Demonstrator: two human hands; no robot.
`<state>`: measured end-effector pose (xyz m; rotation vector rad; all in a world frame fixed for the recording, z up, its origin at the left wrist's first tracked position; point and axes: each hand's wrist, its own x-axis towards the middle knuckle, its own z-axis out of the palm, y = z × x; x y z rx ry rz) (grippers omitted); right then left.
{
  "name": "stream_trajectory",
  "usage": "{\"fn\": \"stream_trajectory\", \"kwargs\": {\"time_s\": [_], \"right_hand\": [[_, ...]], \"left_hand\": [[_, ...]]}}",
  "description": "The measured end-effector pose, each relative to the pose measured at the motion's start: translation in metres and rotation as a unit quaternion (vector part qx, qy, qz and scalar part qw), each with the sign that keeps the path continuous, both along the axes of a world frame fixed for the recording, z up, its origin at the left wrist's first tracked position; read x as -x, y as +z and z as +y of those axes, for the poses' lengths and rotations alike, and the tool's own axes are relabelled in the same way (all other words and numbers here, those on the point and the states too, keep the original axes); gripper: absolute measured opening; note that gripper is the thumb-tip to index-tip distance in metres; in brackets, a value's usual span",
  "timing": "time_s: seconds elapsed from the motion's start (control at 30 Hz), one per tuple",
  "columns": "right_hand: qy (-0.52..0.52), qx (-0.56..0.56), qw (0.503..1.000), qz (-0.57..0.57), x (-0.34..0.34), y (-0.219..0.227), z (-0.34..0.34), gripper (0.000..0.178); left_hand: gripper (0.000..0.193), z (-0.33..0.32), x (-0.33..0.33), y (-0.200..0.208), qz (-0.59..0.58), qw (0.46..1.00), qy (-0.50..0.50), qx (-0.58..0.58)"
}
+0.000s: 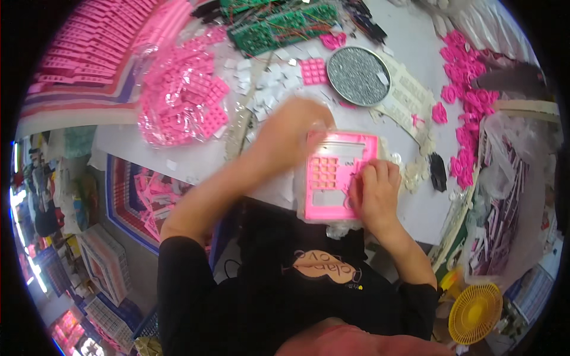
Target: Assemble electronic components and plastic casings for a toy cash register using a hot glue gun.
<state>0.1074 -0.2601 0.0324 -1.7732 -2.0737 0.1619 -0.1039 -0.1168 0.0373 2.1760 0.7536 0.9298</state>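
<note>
A rectangular pink plastic housing [325, 212] lies at the table's near edge, in front of my body. It has a grid of square openings and a long window, and a cloudy wrapping or pad shows around its edges. My right hand [380, 193] grips its right side with curled fingers. My left hand [297, 127] is at the housing's upper left corner, smeared by motion, so its fingers cannot be made out. Beyond the housing stands a round dish [330, 89] full of small grey metal pieces. Pink button pads [313, 71] and white square pieces [276, 83] lie left of the dish.
A clear bag of pink keypads [184, 98] sits at left, with stacked pink parts [89, 47] behind. Green circuit boards [285, 26] with wires lie at the far side. Pink pieces [466, 107] line the right edge. A yellow fan [475, 313] stands lower right.
</note>
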Motion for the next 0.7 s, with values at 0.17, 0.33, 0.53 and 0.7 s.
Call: {"fn": "stream_trajectory", "kwargs": {"time_s": [0.17,0.33,0.53,0.7], "right_hand": [[0.010,0.029,0.997,0.065,-0.004,0.008,0.004,0.026],[0.003,0.001,0.993,0.120,-0.021,0.015,-0.001,0.031],[0.032,-0.009,0.990,0.135,-0.029,0.027,0.009,0.031],[0.059,-0.025,0.987,0.147,-0.030,0.031,0.007,0.028]], "left_hand": [[0.037,0.179,0.044,0.025,0.232,0.915,0.320,-0.080],[0.061,0.203,0.046,0.054,0.531,0.793,0.273,0.118],[0.064,0.183,0.037,-0.004,0.270,0.846,0.421,0.184],[0.050,0.202,0.040,-0.028,0.128,0.852,0.461,0.211]]}}
